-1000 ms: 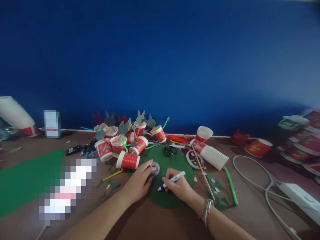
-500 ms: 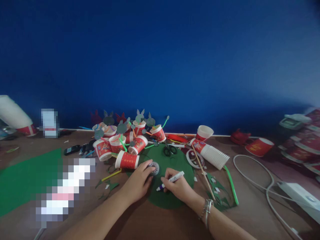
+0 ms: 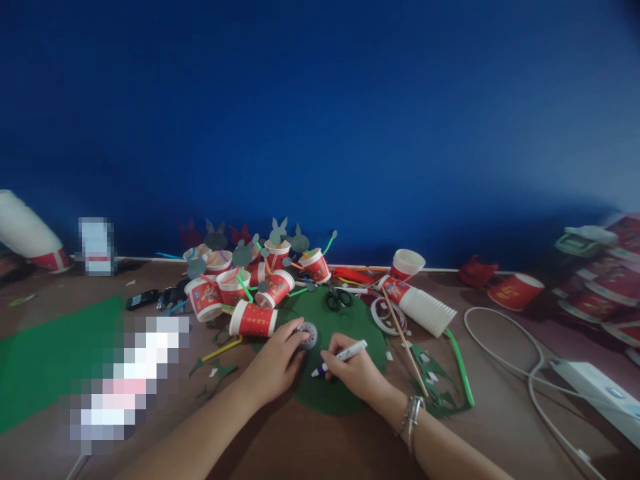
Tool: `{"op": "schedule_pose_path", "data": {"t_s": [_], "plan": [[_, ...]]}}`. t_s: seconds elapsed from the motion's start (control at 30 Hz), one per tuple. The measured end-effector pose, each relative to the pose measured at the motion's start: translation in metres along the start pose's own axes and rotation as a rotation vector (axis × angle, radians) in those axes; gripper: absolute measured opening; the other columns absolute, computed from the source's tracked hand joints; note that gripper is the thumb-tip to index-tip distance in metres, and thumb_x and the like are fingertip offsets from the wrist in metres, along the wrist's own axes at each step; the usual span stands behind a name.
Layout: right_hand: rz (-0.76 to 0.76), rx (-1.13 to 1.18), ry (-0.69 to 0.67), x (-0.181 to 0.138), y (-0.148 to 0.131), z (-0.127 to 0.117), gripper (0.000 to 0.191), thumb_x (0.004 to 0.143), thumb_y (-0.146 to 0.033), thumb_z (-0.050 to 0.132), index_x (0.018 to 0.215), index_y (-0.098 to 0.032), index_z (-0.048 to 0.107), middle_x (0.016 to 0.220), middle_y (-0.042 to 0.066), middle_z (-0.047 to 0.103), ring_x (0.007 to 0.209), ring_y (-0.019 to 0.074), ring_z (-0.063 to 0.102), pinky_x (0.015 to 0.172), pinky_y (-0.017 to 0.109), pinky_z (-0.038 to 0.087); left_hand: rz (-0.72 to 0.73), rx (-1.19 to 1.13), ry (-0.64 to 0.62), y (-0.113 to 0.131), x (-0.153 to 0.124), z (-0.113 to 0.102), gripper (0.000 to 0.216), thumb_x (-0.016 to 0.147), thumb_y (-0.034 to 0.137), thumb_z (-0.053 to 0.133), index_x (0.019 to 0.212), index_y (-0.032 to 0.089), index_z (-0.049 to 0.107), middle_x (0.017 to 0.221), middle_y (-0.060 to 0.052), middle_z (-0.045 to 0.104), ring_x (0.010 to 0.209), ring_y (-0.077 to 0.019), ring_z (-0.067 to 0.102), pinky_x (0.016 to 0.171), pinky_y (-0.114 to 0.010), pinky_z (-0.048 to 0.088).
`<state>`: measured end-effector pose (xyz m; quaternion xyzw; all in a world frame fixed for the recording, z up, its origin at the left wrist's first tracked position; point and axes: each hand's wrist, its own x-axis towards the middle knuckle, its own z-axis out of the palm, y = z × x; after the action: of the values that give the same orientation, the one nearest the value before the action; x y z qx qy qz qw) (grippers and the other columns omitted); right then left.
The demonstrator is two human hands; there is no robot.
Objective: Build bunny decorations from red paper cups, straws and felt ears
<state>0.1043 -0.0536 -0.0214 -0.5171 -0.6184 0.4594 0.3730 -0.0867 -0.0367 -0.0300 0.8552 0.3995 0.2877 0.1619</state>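
My right hand is closed in a writing grip on a white marker pen with a purple end. Its tip points down and left, at or just above a round green sheet; contact cannot be made out. My left hand grips a small grey disc with small holes around its face, which rests on the same sheet. Black-handled scissors lie on the sheet's far part. Touching distance from my left fingers, a red paper cup lies on its side.
Behind my hands stand red paper cups with straws and animal-shaped cutouts. To the right are a stack of cups, a tape roll, a wooden stick, green scraps, a white cable and a power strip. Left lies green sheet.
The whole view has shifted slightly. Both hands keep their holds, and the marker tip has moved only a little over the green sheet.
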Motion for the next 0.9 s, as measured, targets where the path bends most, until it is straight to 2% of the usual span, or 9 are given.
{"op": "schedule_pose_path", "data": {"t_s": [0.6, 0.9], "plan": [[-0.007, -0.008, 0.06, 0.001, 0.0, 0.0, 0.021, 0.075, -0.026, 0.053, 0.058, -0.022, 0.042, 0.044, -0.005, 0.053, 0.044, 0.0115, 0.052, 0.045, 0.021, 0.035, 0.006, -0.005, 0.024, 0.0, -0.001, -0.001, 0.033, 0.084, 0.012, 0.046, 0.115, 0.022, 0.054, 0.134, -0.011, 0.048, 0.124, -0.0252, 0.046, 0.102, -0.045, 0.041], [0.132, 0.251, 0.171, 0.006, -0.005, -0.009, 0.026, 0.074, -0.033, 0.055, 0.057, -0.021, 0.04, 0.041, -0.007, 0.05, 0.042, 0.0091, 0.049, 0.042, 0.018, 0.028, 0.006, 0.041, 0.013, 0.0, 0.0, 0.0, 0.034, 0.084, 0.011, 0.046, 0.116, 0.021, 0.053, 0.134, -0.011, 0.048, 0.123, -0.0247, 0.046, 0.102, -0.044, 0.041]]}}
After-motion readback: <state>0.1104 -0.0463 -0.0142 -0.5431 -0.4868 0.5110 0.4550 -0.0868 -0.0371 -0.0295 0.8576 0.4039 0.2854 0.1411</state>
